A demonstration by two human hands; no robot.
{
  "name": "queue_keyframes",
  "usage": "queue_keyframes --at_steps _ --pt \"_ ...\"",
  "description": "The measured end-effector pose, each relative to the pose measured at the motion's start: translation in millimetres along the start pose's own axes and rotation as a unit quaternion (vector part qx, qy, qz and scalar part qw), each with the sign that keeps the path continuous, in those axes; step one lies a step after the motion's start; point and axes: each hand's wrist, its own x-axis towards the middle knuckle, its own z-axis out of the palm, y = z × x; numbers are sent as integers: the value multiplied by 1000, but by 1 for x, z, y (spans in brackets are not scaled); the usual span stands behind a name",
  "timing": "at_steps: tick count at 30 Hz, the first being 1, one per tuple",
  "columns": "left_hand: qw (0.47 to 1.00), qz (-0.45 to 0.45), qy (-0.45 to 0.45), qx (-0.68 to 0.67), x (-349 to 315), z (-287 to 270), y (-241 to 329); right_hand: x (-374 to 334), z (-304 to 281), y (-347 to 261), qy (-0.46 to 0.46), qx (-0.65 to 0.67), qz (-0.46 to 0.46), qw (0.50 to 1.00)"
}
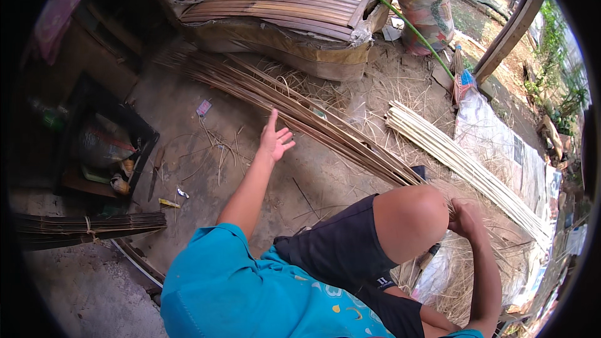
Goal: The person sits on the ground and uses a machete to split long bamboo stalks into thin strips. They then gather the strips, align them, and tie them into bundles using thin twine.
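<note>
My left hand (pixel 275 141) is held out with its fingers spread and holds nothing. Just beyond it, a long bundle of thin brown bamboo-like strips (pixel 325 126) runs slantwise from the upper left toward my raised knee. The far end of the bundle is blurred. At the near end, beside the knee, my right hand (pixel 464 218) is closed around the strips; the knee hides some of its fingers. To the right of the brown bundle, pale peeled sticks (pixel 466 169) lie side by side on the ground.
A slatted bench (pixel 275 3) stands at the back, with a stuffed sack (pixel 426 3) and a green pole (pixel 400 19) beside it. Left are a dark stool-like frame (pixel 141 128), a knife (pixel 156 172) and a tied dark bundle (pixel 94 225). Loose shavings (pixel 400 84) litter the floor.
</note>
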Motion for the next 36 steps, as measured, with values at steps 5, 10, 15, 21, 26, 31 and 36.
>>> queue_keyframes --at_steps 5,10,15,21,26,31,36 --pt "980 31 -70 -183 63 5 32 -111 1 59 179 -158 82 968" --pt "922 118 -150 -336 44 79 28 -200 -23 83 387 -302 59 869" --pt "894 37 -271 -354 9 102 11 -230 -36 134 426 -340 156 823" --pt "861 65 -271 -425 -72 188 -6 -221 -45 167 499 -278 547 612" --pt "867 11 -224 -445 -152 274 -20 -133 14 95 689 267 515 435" --pt "854 -44 -337 -393 -237 344 -64 40 37 -69 363 658 101 652" --pt "741 -375 -556 -30 -287 335 -97 82 -15 -136 405 831 -221 311"
